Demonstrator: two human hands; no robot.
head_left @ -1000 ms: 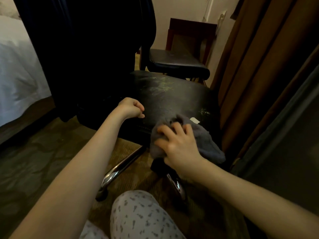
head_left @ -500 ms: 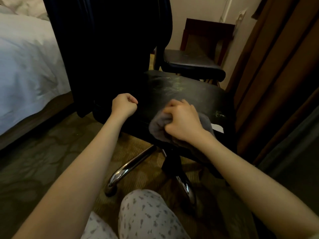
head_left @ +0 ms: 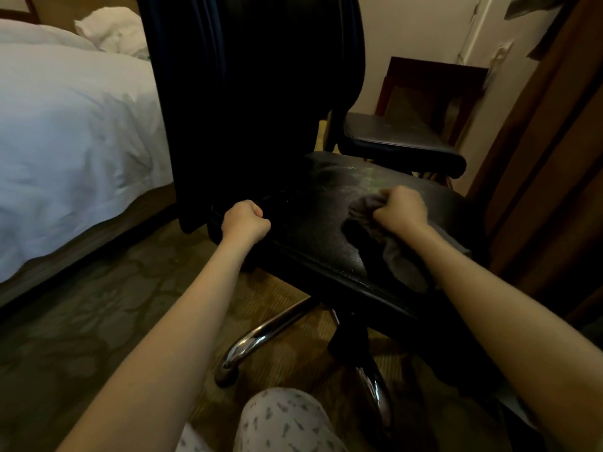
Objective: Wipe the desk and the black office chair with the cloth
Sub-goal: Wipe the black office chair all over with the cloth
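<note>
Head view only; the table is not in frame.

- Right hand: fingers curled tight round a bunch of the grey cloth, knuckles up, pressed on the seat of the black office chair. The rest of the cloth trails back under the forearm toward the seat's front edge.
- Left hand: closed in a fist at the seat's near-left edge, nothing visible inside it. It rests there, apparently bracing.
- Pale dusty streaks lie on the seat just beyond the right hand, so I judge the seat is only partly done.

Risks:
1. The chair stands on a chrome base. A firm stroke may turn or roll it, since a fist braces poorly.
2. The cloth is balled up, so little of it touches the seat and strokes may leave stripes.
3. The trailing end may drag over the edge and pull loose.
</note>
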